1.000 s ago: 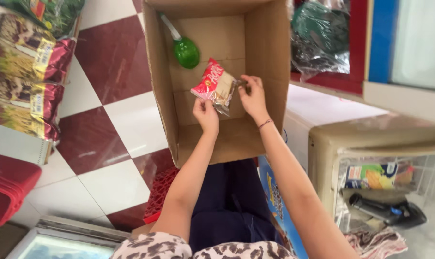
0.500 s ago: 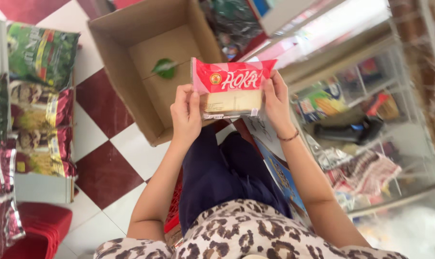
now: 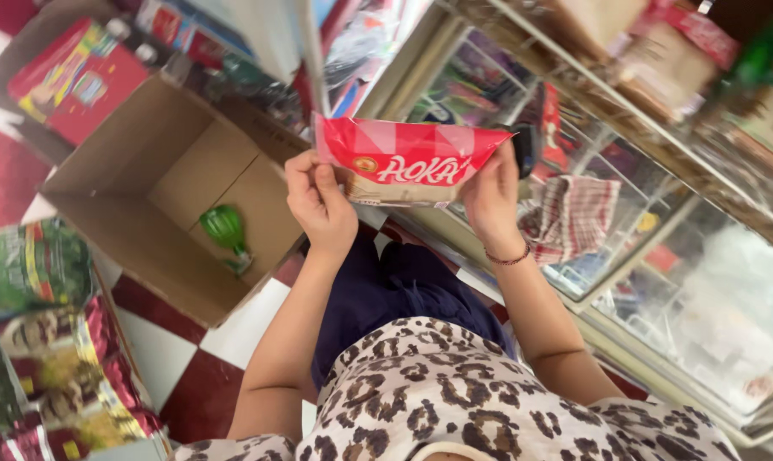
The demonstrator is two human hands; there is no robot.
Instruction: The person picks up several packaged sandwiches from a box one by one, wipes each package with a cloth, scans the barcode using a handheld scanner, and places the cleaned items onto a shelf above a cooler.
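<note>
Left hand (image 3: 320, 203) and right hand (image 3: 489, 198) each grasp one end of the red snack packet (image 3: 403, 162), held above the open cardboard box (image 3: 148, 230). Risk: grip is fingertip-only at the edges, so a slip could drop it past the box onto the checked floor (image 3: 182, 358)

Between your hands you have a red-and-white glossy plastic snack packet (image 3: 403, 162) — smooth film that catches the light. Below it, the open brown cardboard box (image 3: 130, 222) is matt, rough paperboard, and the green plastic bottle (image 3: 224, 229) inside shines. The red-checked cloth (image 3: 574, 218) looks soft and woven — the floor's red-and-white tiles (image 3: 190, 341) look smooth, faintly glossy.
</note>
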